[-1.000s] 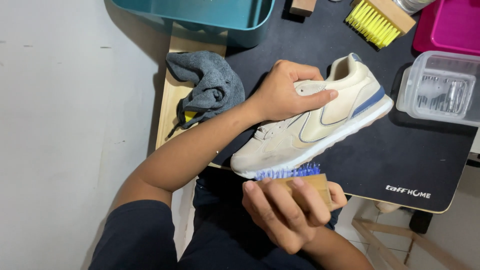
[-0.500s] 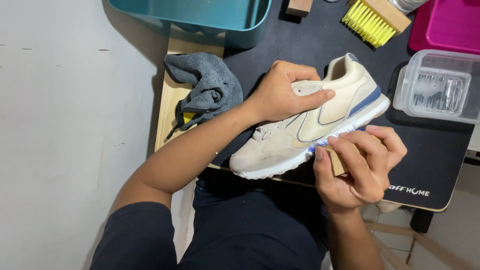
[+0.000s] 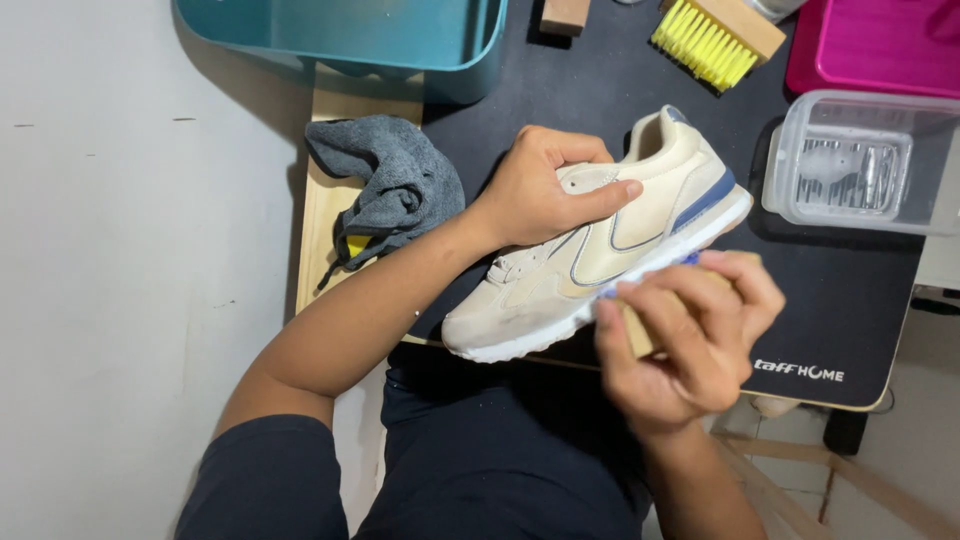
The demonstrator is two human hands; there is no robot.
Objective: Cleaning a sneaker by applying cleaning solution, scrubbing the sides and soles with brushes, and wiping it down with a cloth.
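A cream sneaker with a blue heel stripe and white sole lies on its side on a black mat. My left hand grips its upper near the collar and holds it steady. My right hand is closed around a small wooden brush with blue bristles, pressed against the sole's edge. Most of the brush is hidden by my fingers.
A grey cloth lies left of the shoe on a wooden board. A teal tub stands at the back. A yellow-bristled brush, a pink box and a clear plastic container sit at the right.
My right hand has carried the blue-bristled brush from below the shoe up to the sole's edge and along it toward the heel. My left hand stays on the shoe.
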